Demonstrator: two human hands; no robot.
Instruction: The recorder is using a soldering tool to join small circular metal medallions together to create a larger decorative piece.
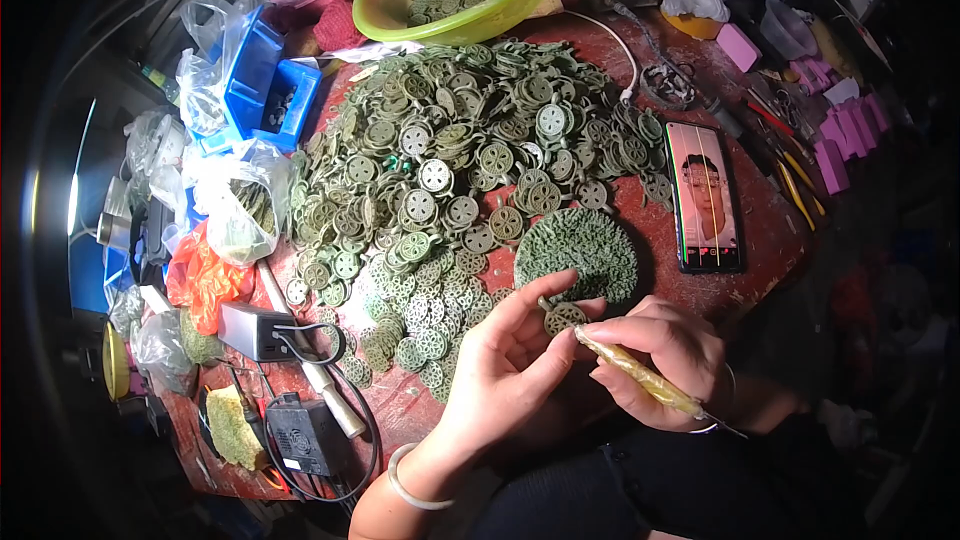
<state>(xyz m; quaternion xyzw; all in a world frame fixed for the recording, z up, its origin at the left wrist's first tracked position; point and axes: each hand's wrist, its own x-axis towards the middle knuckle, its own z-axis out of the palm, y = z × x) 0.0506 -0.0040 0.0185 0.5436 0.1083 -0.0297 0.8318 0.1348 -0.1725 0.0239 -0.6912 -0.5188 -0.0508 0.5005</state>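
My left hand [510,345] pinches a small round greenish pendant [565,318] with an openwork face and a loop on top. My right hand [670,355] is closed round a slim pen-like tool [640,376] with a yellowish wrapped handle and a thin wire-like tail. The tool's front end meets the pendant's right edge or stops just beside it; I cannot tell which. Just beyond my fingers lies a round, rough green pad [580,252]. A large heap of similar pendants [440,140] spreads over the red table, with flat openwork discs [430,325] at its near side.
A yellow-green basin [460,15] holding more pieces stands at the back. To the right, a phone [705,198] shows a person on its screen, and pliers [795,195] lie further out. Blue bins [260,80], plastic bags, a black adapter [305,435] and cables crowd the left.
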